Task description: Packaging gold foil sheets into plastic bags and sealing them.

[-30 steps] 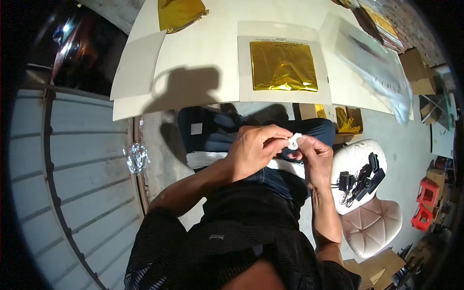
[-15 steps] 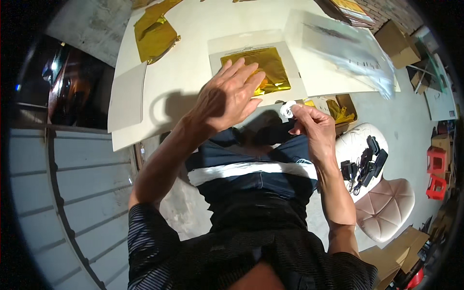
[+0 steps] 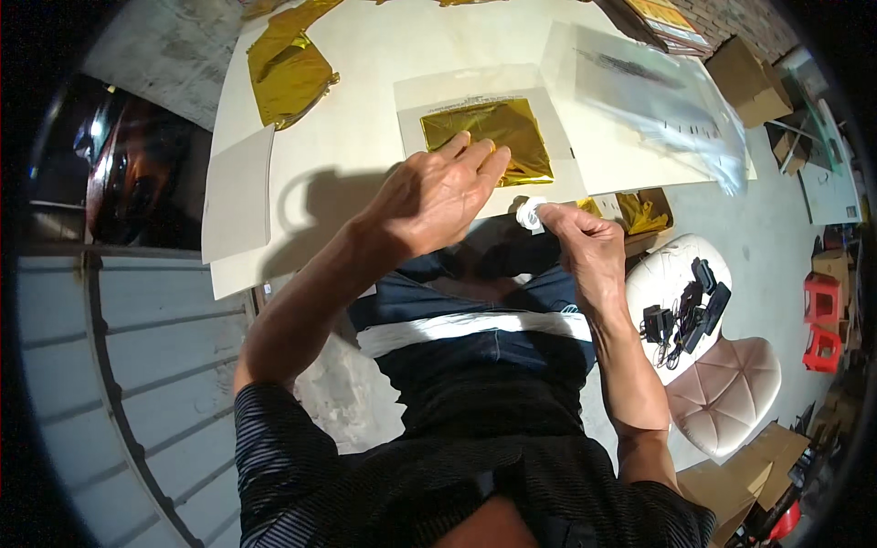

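A sheet of shiny gold foil (image 3: 523,132) lies on a pale sheet of card (image 3: 559,169) near the front edge of the table. My left hand (image 3: 440,194) is over the foil's lower left part, palm down with its fingers stretched out; the fingertips overlap the foil. Just off the table edge, my right hand (image 3: 589,245) pinches a small white roll (image 3: 529,216), which looks like tape, between thumb and fingers. A short white end hangs below the roll.
More gold foil (image 3: 290,84) lies at the table's far left, above a grey board (image 3: 239,192). Clear plastic sheets (image 3: 653,100) spread on the right. Below the table's right edge is a box with gold scraps (image 3: 644,212). A cushioned chair (image 3: 726,393) holds black cables and adapters (image 3: 685,315).
My left hand has drawn back slightly toward me, its fingers more bent and uncovering more foil. My right hand has shifted slightly left and down with the white roll.
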A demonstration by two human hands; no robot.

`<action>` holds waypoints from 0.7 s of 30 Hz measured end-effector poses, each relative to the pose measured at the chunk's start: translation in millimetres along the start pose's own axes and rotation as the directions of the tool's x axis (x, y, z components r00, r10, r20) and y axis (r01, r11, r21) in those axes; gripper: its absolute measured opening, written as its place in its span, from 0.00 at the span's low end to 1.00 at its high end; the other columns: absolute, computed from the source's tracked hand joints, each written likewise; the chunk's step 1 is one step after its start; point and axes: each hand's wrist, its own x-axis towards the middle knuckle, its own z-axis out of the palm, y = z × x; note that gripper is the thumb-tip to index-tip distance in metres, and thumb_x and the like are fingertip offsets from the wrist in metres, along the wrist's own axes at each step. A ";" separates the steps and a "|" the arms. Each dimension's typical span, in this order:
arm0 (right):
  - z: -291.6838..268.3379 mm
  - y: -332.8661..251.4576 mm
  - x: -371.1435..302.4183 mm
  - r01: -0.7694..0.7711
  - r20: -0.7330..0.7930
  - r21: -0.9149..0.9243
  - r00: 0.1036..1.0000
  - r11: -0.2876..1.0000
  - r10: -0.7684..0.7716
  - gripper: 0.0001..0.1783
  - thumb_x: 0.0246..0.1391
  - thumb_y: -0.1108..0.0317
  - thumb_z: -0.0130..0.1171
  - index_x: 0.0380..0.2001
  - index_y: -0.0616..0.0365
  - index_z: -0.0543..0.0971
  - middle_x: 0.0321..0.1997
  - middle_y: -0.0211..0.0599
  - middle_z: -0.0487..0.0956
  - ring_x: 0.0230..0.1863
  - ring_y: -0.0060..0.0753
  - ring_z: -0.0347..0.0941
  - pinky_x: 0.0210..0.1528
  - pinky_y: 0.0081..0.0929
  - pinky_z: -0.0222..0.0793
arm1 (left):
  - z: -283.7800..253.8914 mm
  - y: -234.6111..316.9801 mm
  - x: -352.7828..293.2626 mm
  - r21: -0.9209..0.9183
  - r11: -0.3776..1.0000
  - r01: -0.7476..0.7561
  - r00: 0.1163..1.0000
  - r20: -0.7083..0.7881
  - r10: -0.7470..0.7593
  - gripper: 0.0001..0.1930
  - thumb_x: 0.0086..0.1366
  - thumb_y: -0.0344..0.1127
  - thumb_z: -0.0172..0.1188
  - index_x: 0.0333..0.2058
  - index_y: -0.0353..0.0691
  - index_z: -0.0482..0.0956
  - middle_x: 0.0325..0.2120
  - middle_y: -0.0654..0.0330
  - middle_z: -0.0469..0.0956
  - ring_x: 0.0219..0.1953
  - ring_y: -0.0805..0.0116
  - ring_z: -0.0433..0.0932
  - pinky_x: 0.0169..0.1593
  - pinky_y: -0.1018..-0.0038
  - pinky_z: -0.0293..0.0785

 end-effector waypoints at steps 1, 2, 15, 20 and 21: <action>2.9 -0.2 0.1 -0.004 -0.001 0.001 1.000 1.000 0.004 0.10 0.58 0.66 0.65 0.37 0.62 0.87 0.20 0.19 0.77 0.17 0.09 0.58 0.19 0.13 0.52 | 1.0 -1.4 -0.2 -0.033 0.999 -0.004 0.999 -0.044 0.003 0.31 0.54 0.24 0.59 0.60 0.29 0.68 0.52 0.41 0.76 0.56 0.45 0.76 0.53 0.61 0.81; 6.9 1.4 1.7 -0.007 -0.008 0.000 1.000 1.000 0.007 0.10 0.58 0.66 0.65 0.37 0.62 0.87 0.20 0.19 0.77 0.17 0.09 0.58 0.19 0.13 0.52 | 2.4 -2.6 0.3 -0.038 0.999 -0.010 0.999 -0.043 0.008 0.31 0.54 0.24 0.59 0.60 0.29 0.68 0.52 0.41 0.76 0.56 0.45 0.76 0.53 0.61 0.81; 28.9 -33.3 12.1 0.006 -0.116 -0.664 0.987 0.748 -0.111 0.14 0.53 0.64 0.66 0.25 0.68 0.84 0.15 0.28 0.75 0.19 0.13 0.64 0.24 0.18 0.61 | -1.7 -6.7 0.2 -0.018 1.000 -0.017 0.998 -0.062 0.015 0.28 0.58 0.28 0.57 0.59 0.29 0.68 0.50 0.44 0.77 0.52 0.50 0.79 0.44 0.61 0.82; 39.4 -39.9 9.7 0.042 -0.093 -0.894 0.957 0.447 -0.275 0.15 0.52 0.59 0.65 0.30 0.63 0.86 0.20 0.47 0.81 0.22 0.43 0.79 0.32 0.37 0.73 | -1.8 -8.7 3.4 0.011 0.994 -0.110 0.977 -0.180 0.110 0.23 0.60 0.30 0.57 0.53 0.26 0.73 0.36 0.48 0.79 0.42 0.54 0.81 0.36 0.67 0.83; 42.7 -44.5 10.6 0.016 -0.091 -0.924 0.961 0.381 -0.261 0.15 0.52 0.59 0.65 0.29 0.62 0.85 0.21 0.49 0.81 0.25 0.48 0.79 0.34 0.40 0.74 | -4.9 -9.2 5.1 0.001 0.996 -0.094 0.990 -0.110 0.094 0.24 0.60 0.31 0.58 0.54 0.27 0.71 0.37 0.49 0.79 0.42 0.54 0.80 0.38 0.65 0.83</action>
